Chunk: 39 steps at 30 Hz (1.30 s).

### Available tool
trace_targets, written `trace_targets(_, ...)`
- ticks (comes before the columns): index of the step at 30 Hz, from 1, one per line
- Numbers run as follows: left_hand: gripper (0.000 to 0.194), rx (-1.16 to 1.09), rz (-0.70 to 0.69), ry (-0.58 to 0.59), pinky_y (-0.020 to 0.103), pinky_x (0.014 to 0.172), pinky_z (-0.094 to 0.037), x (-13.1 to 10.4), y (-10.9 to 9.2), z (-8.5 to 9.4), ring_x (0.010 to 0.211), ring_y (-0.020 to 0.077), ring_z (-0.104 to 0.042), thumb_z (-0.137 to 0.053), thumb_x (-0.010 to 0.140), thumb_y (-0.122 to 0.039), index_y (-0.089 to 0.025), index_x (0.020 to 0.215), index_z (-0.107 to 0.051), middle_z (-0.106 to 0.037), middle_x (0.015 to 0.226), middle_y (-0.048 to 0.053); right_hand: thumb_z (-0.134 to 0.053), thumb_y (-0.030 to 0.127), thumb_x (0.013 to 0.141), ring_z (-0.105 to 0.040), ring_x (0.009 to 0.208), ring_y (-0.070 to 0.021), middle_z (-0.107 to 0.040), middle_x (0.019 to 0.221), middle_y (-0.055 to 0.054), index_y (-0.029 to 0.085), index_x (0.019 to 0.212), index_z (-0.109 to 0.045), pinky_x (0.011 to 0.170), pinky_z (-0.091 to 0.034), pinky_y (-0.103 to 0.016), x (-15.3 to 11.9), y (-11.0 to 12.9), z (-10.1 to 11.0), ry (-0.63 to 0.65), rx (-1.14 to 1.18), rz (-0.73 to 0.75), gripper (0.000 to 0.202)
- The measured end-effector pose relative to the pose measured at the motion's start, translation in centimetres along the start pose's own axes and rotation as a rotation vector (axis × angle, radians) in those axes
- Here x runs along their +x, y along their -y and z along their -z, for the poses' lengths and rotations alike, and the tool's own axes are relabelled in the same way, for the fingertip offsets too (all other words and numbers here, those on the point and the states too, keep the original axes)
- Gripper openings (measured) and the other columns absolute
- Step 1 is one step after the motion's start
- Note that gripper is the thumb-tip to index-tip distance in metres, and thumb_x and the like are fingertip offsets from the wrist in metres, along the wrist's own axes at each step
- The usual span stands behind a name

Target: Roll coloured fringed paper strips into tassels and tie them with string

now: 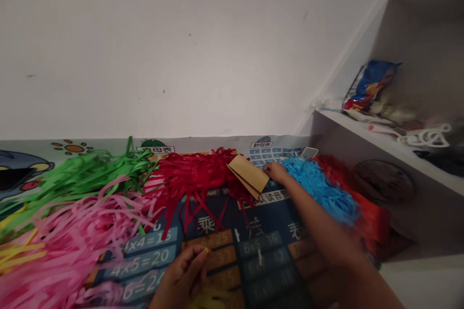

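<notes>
My left hand (184,270) is closed near the front edge of the view, with a tiny yellow bit showing between thumb and fingertip. Farther back, my right hand (276,172) has its fingers curled beside the right end of a folded tan paper piece (250,174); what it holds, if anything, is too small to make out. That paper lies over the right part of a pile of red strips (195,169). Blue strips (322,188) lie beside my right forearm.
Green strips (90,169), pink strips (79,222) and yellow strips (21,253) cover the left side. The printed mat (148,256) lies beneath. A white shelf (384,145) at the right holds a blue snack bag (375,82) and a white cord (427,135).
</notes>
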<state>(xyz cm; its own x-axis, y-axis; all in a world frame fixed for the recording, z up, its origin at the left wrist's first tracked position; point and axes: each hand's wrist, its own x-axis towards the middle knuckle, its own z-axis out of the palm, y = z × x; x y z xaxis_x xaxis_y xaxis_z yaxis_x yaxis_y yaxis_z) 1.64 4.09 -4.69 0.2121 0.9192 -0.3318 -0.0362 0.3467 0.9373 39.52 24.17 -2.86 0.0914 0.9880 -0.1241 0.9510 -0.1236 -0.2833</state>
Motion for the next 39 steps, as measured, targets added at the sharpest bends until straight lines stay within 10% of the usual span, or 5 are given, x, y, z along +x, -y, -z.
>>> trace_targets(10, 0.045, 0.134, -0.111, 0.081, 0.022, 0.052, -0.035, -1.5, -2.5, -0.6, 0.052, 0.0108, -0.042, -0.063, 0.071, -0.062, -0.017, 0.067, -0.061, -0.048, 0.056, -0.005, -0.062, 0.031, 0.092, -0.063, 0.076, -0.0149, -0.065, 0.088, -0.002, 0.013, 0.092, -0.063, 0.071, -0.054, -0.032, -10.0, -0.1, 0.2, -0.145, 0.428, -0.111, 0.019)
trace_targets(14, 0.040, 0.218, -0.161, 0.052, 0.023, 0.051, -0.033, -2.2, -3.1, -0.6, 0.051, 0.0118, -0.043, -0.059, 0.076, -0.055, -0.016, 0.072, -0.064, -0.052, 0.056, -0.003, -0.065, 0.036, 0.082, -0.065, 0.074, -0.0179, -0.069, 0.081, -0.003, 0.016, 0.091, -0.067, 0.070, -0.051, -0.030, -16.1, 5.4, -0.8, -0.262, 0.684, -0.059, 0.022)
trace_targets(21, 0.020, 0.396, -0.421, 0.030, 0.025, 0.066, -0.043, -4.7, -4.9, -1.0, 0.069, 0.0163, -0.060, -0.058, 0.082, -0.034, -0.019, 0.073, -0.069, -0.066, 0.071, 0.002, -0.071, 0.028, 0.072, -0.066, 0.083, -0.0210, -0.071, 0.089, -0.003, 0.022, 0.077, -0.075, 0.073, -0.052, -0.028, -27.2, 16.9, -5.7, -0.075, 1.226, 0.066, 0.009)
trace_targets(39, 0.019, 0.751, -0.738, 0.029, 0.023, 0.070, -0.047, -7.3, -4.6, 0.1, 0.077, 0.0152, -0.064, -0.048, 0.094, -0.021, -0.020, 0.091, -0.067, -0.070, 0.084, 0.002, -0.071, 0.029, 0.074, -0.065, 0.073, -0.0190, -0.070, 0.078, -0.003, 0.021, 0.078, -0.070, 0.068, -0.053, -0.027, -29.4, 19.8, -7.5, -0.247, 1.191, 0.096, 0.010)
